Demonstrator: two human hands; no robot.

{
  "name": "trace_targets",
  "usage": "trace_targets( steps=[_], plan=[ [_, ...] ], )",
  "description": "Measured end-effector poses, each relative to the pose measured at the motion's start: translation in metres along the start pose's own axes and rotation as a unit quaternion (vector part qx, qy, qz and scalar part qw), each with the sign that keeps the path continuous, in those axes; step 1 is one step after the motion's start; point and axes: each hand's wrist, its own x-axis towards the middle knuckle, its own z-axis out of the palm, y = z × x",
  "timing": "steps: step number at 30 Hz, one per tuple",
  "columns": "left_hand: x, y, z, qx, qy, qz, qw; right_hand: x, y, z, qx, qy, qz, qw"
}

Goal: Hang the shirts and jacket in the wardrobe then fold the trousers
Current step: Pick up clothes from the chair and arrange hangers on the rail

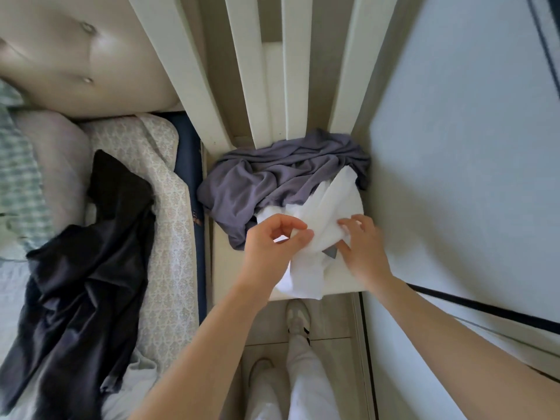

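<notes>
A white garment lies crumpled on a white nightstand top, partly over its front edge. My left hand pinches the white cloth with thumb and fingers at its left side. My right hand grips the same cloth from the right, fingers curled into the fabric. Behind the white garment lies a bunched grey-purple garment. A dark navy garment is spread over the bed on the left.
The bed with patterned sheet and a padded headboard fills the left. White slats or door edges rise behind the nightstand. A pale wardrobe door stands on the right. My feet stand on the floor below.
</notes>
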Motion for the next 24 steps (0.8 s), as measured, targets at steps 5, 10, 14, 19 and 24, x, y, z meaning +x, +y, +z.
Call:
trace_targets(
  steps=[5,10,14,19,24],
  plan=[
    [-0.029,0.044,-0.019,-0.004,0.014,0.038,0.999,-0.008,-0.039,-0.035,0.123,0.074,-0.009,0.99],
    [-0.047,0.083,-0.042,0.039,0.062,0.075,0.995,-0.018,-0.087,-0.095,0.23,0.156,-0.013,0.96],
    [-0.06,0.112,-0.06,0.064,0.094,0.114,0.987,-0.028,-0.13,-0.148,0.259,0.198,-0.044,0.944],
    [-0.081,0.152,-0.071,0.102,0.096,0.158,0.978,-0.052,-0.195,-0.212,0.282,0.236,-0.072,0.927],
    [-0.109,0.181,-0.069,0.137,0.01,0.187,0.973,-0.092,-0.253,-0.263,0.296,0.227,-0.143,0.917]
  ],
)
